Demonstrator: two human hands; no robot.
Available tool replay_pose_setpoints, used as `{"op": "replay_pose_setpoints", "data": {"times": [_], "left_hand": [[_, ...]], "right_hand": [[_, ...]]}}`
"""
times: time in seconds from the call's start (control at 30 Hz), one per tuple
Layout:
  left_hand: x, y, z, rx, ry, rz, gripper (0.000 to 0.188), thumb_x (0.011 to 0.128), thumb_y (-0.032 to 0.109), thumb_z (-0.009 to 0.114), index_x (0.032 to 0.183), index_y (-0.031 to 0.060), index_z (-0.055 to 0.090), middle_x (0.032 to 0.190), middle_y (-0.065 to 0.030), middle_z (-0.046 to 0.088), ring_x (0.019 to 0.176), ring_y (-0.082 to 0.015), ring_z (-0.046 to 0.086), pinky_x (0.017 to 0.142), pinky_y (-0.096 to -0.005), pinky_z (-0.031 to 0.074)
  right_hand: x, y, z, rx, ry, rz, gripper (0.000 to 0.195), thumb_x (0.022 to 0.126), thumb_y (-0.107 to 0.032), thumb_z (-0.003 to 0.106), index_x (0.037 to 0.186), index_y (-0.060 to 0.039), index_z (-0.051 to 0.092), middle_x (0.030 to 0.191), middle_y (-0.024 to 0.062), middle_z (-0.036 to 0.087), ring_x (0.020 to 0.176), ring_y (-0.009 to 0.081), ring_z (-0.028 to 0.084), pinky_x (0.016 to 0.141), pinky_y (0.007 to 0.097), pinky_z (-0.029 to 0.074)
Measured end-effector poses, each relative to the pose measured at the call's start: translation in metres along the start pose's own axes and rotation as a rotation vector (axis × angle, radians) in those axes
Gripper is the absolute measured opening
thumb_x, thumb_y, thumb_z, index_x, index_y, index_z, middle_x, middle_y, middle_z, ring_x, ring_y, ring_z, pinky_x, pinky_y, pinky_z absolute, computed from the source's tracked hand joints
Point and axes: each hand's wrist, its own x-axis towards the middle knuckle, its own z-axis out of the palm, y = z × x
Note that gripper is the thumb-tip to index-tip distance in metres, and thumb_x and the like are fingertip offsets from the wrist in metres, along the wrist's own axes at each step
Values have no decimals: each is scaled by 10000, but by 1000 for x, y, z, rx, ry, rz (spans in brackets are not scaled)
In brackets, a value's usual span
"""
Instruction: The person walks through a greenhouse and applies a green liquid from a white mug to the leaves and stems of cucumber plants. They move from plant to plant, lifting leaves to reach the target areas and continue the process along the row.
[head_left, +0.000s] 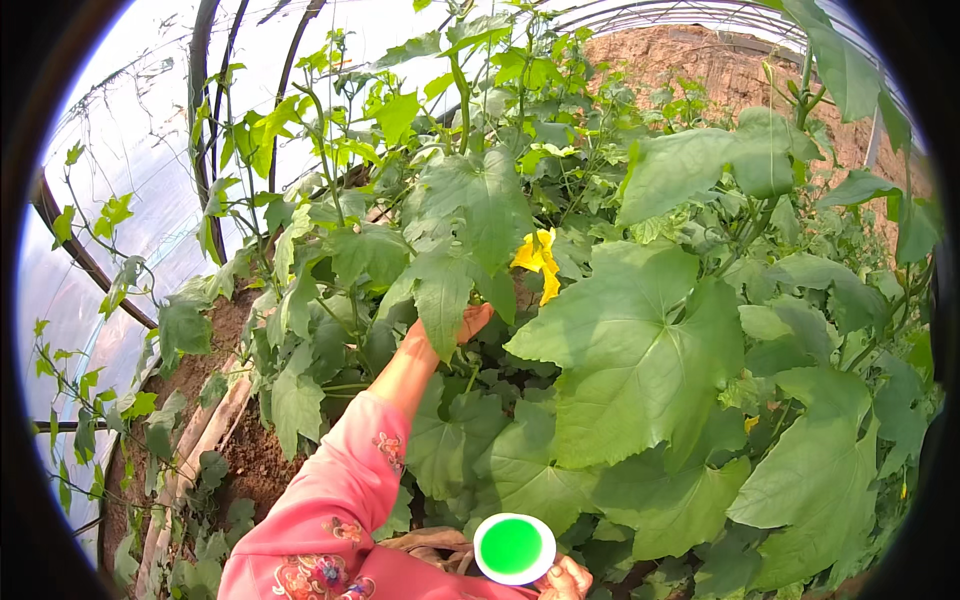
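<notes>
My left hand (474, 321) reaches in among the vines, with a drooping green leaf (442, 296) hanging in front of it. Its fingertips are hidden by leaves, so whether it grips anything does not show. Just up and to the right of it hangs a yellow flower (538, 262), wilted-looking and apart from the visible part of the hand. At the bottom edge my right hand (568, 579) holds a white cup (480, 566) by its side. Bright green liquid (511, 546) fills much of the cup.
Large leaves (645, 352) of climbing vines crowd the right side. Plastic greenhouse sheeting (127, 187) on dark curved poles (201, 97) rises at left, and an earthen wall (697, 64) stands at the back. Long pale poles (191, 450) lie on brown soil (259, 461) at lower left.
</notes>
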Motion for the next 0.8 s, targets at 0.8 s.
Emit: {"op": "replay_pose_setpoints", "data": {"times": [0.8], "left_hand": [[-4, 5, -37, 303, -382, 145, 216, 854, 298, 451, 863, 99, 534, 773, -49, 562, 636, -204, 494, 544, -345, 418]], "right_hand": [[7, 1, 36, 510, 230, 348, 195, 854, -170, 431, 830, -6, 533, 606, -44, 403, 478, 58, 350, 417, 209, 276]]}}
